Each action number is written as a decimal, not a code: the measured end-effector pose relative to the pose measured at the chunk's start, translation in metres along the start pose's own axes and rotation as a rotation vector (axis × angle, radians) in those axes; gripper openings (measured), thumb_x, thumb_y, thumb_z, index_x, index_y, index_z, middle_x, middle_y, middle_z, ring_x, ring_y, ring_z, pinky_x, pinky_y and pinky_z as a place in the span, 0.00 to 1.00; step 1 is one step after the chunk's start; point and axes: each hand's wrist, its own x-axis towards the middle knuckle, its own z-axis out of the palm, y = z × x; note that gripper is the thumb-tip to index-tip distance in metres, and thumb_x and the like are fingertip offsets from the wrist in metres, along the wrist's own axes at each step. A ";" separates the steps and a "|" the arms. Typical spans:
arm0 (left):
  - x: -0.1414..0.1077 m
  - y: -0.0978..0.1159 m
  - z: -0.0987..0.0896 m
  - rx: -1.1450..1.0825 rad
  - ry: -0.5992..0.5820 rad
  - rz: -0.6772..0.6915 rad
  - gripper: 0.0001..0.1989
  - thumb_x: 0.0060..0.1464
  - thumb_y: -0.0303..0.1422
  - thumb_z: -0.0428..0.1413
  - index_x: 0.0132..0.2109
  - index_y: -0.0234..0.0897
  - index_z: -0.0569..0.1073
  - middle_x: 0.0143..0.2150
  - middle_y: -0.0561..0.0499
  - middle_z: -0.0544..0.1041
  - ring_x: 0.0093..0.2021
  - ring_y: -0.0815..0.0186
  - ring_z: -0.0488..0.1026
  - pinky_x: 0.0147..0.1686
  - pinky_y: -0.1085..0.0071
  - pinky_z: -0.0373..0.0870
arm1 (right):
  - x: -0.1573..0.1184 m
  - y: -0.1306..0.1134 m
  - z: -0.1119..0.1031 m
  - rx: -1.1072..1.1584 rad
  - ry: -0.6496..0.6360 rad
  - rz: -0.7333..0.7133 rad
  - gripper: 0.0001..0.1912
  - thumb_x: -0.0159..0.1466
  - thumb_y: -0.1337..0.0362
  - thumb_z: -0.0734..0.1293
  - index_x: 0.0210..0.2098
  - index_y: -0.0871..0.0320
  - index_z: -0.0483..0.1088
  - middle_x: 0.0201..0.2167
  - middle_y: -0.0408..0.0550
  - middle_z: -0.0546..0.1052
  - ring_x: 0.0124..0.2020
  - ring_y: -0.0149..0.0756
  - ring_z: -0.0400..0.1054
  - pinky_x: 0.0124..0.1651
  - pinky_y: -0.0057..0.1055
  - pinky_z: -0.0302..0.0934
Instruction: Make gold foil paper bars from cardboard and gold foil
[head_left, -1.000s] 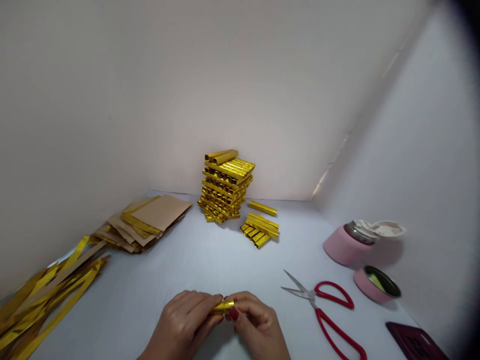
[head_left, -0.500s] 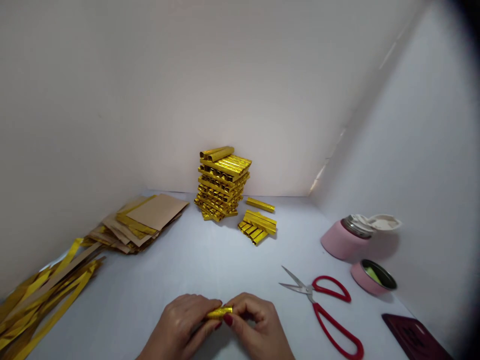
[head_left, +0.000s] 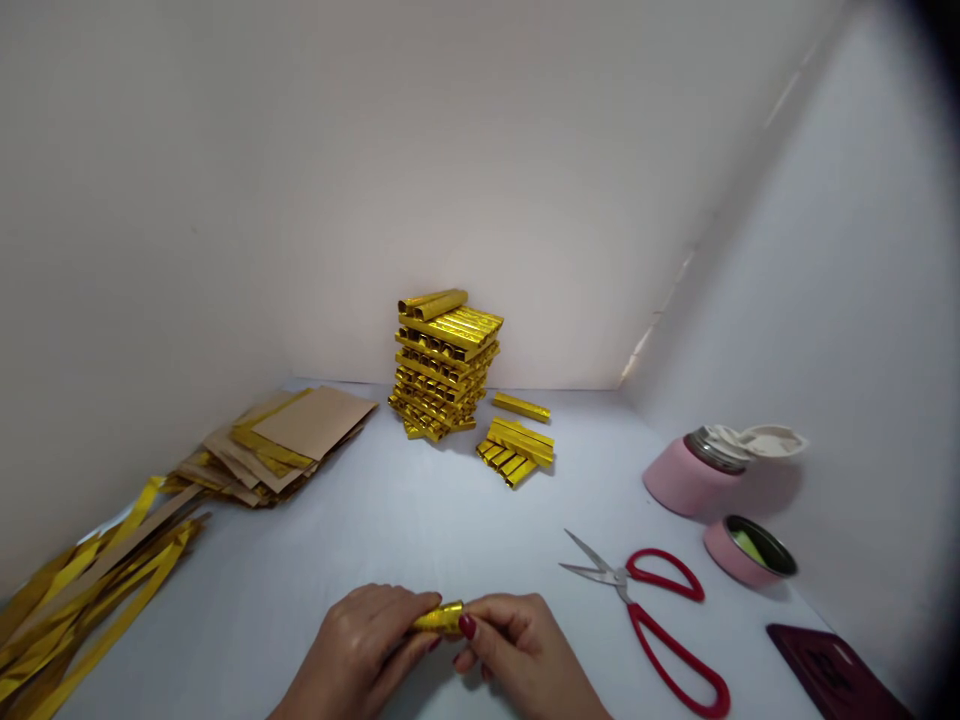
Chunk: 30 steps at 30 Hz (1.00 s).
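Head view: white desk (head_left: 322, 540) against white walls (head_left: 225, 200), stacked gold foil tubes (head_left: 446, 365) far, red scissors (head_left: 675, 660) right. A gold foil roll (head_left: 439, 618) sat near-centre, pinched between the left hand (head_left: 360, 650) and right hand (head_left: 517, 645).

**Foil tube stack (head_left: 446, 365) at back centre of the work surface (head_left: 315, 600), against the rear wall (head_left: 525, 200).**
Loose tubes (head_left: 515, 445) just right of it. Cardboard sheets (head_left: 300, 435) back left, foil strips (head_left: 90, 600) nearer along the left wall. Scissors (head_left: 637, 600) front right; flask (head_left: 694, 478) behind them, round container (head_left: 750, 552) beside it; flat case (head_left: 832, 672) in the front corner. Foil roll (head_left: 440, 618) front centre, between left hand (head_left: 364, 650) and right hand (head_left: 525, 645).
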 end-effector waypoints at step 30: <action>0.010 0.010 -0.015 -0.560 -0.293 -0.365 0.10 0.62 0.34 0.51 0.47 0.42 0.75 0.38 0.53 0.80 0.37 0.66 0.76 0.37 0.77 0.69 | -0.005 -0.013 -0.008 -0.096 0.053 -0.125 0.12 0.59 0.60 0.66 0.31 0.61 0.78 0.21 0.49 0.77 0.22 0.32 0.68 0.27 0.27 0.61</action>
